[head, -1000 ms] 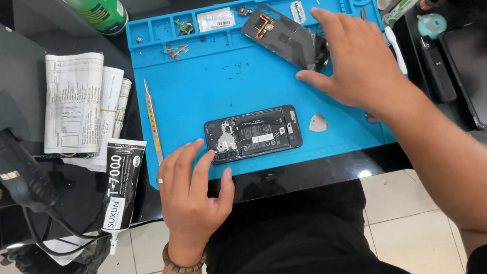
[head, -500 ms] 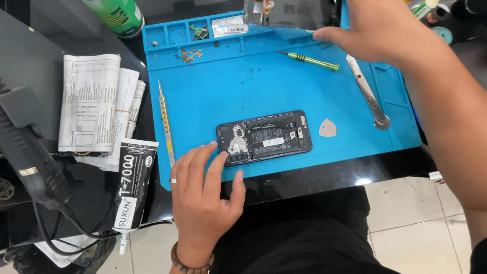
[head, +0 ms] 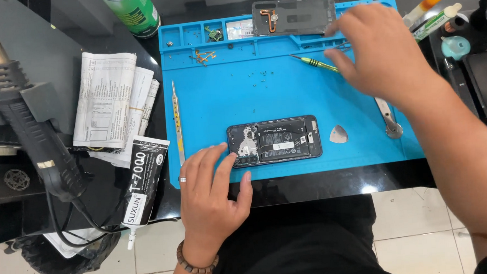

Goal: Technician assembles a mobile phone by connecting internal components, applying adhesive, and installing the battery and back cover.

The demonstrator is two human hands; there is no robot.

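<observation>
I see a black hot-air gun (head: 32, 137) left of folded papers (head: 111, 99), a green can (head: 132, 12) behind, a glue tube (head: 141, 181) nearer.

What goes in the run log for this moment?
left hand: fingertips on opened phone | right hand: reaching green screwdriver | back cover: top of blue mat
</observation>
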